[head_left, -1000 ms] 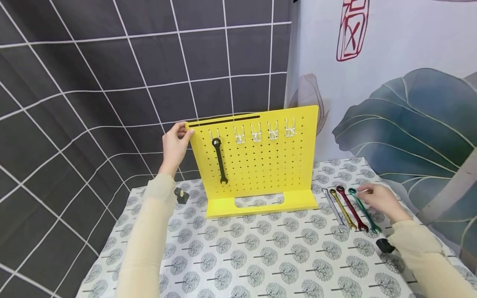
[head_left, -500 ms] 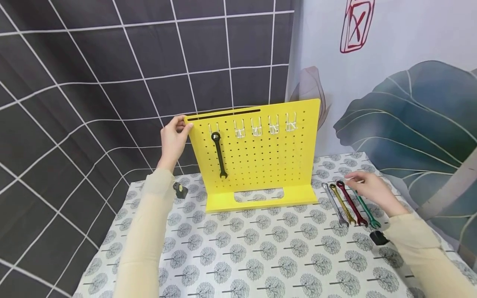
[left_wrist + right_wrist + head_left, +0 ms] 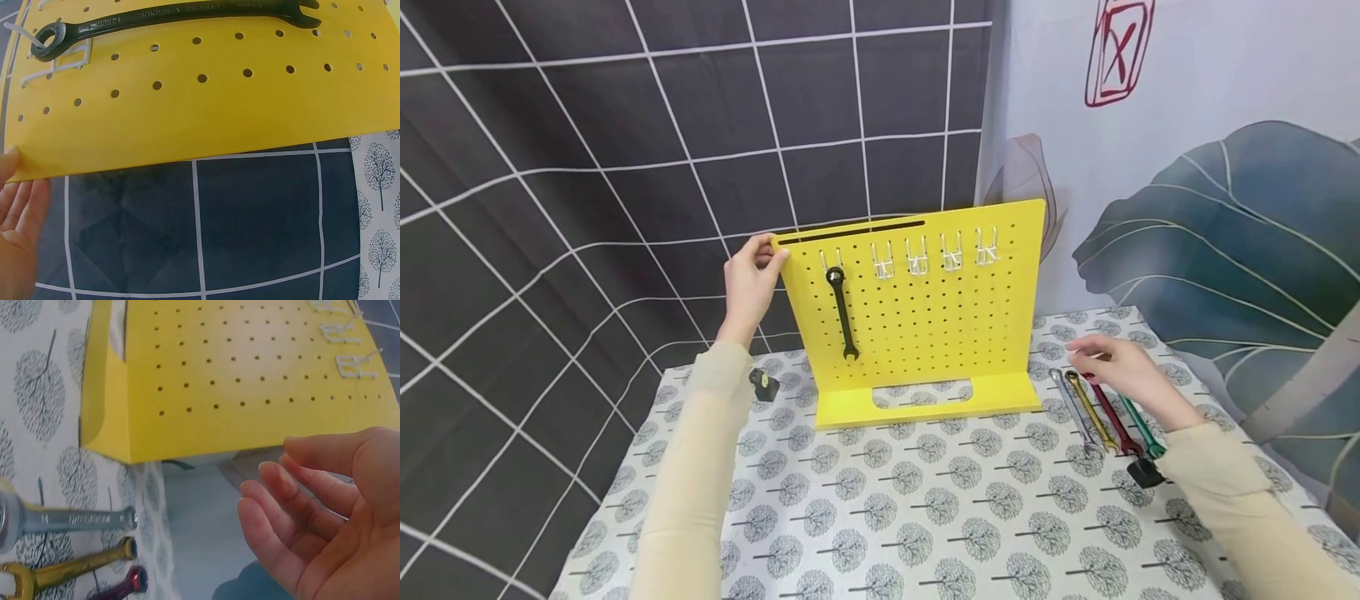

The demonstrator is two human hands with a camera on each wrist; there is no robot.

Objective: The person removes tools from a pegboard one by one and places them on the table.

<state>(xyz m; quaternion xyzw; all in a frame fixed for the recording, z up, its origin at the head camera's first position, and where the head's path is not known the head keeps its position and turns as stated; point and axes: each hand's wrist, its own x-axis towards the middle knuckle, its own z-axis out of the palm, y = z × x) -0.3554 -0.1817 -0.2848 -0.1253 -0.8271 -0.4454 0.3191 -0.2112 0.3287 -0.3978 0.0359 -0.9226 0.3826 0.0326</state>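
Observation:
A yellow pegboard (image 3: 925, 325) stands upright on the table, its upper left corner pinched between the thumb and fingers of my left hand (image 3: 750, 283). From its leftmost hook hangs a black combination wrench (image 3: 843, 317), seen close up in the left wrist view. Above the tabletop at right, my right hand (image 3: 1123, 375) hovers with loosely bent fingers, holding nothing. Under and beside it lie a silver wrench (image 3: 1077, 412), a gold wrench (image 3: 1092, 412), a red wrench (image 3: 1112, 417) and a green wrench (image 3: 1141, 425). The hand hides the green one's upper end.
Several white wire hooks (image 3: 917, 257) line the upper part of the board. Behind it hangs a dark grid-patterned curtain (image 3: 700, 125). A tree-print cloth (image 3: 887, 500) covers the table, and a leaf-print curtain (image 3: 1210, 233) hangs at right.
My right hand has moved left, from beside the green wrench to above the upper ends of the red and gold wrenches. My left hand keeps its hold on the board's corner.

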